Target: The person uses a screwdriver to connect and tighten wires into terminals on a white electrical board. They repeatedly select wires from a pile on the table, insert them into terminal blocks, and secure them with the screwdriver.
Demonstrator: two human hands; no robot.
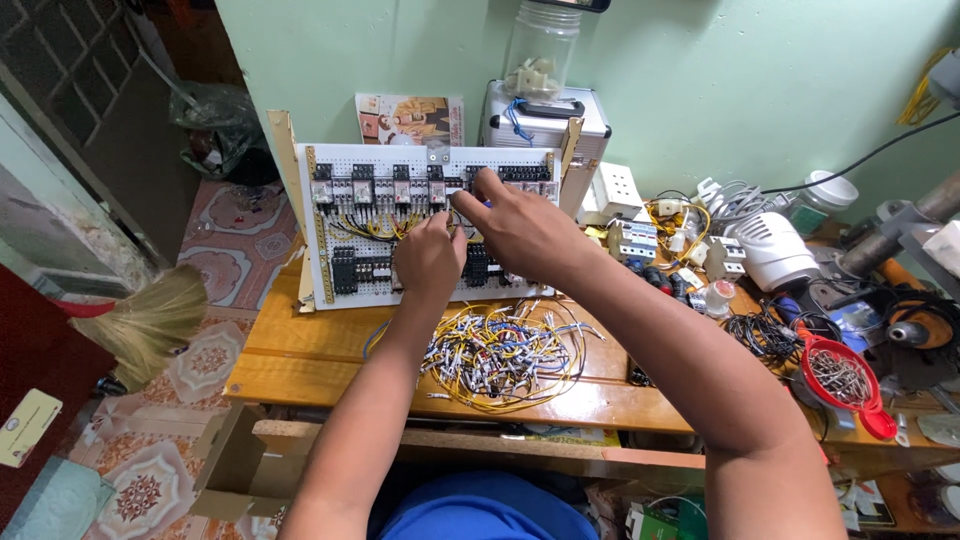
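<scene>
Hands: left (430, 255), right (515, 228) on wiring board (340, 225), pinching wire.

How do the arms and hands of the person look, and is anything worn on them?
Both arms are bare up to the bottom edge of the picture: no sleeves show. The left hand and the right hand wear no gloves, and no ring, watch or bracelet can be seen. A blue garment shows below, between the arms.

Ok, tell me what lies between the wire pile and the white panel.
In the head view, the left hand and forearm cross that stretch; beside them is bare wooden table between wire pile and panel.
</scene>
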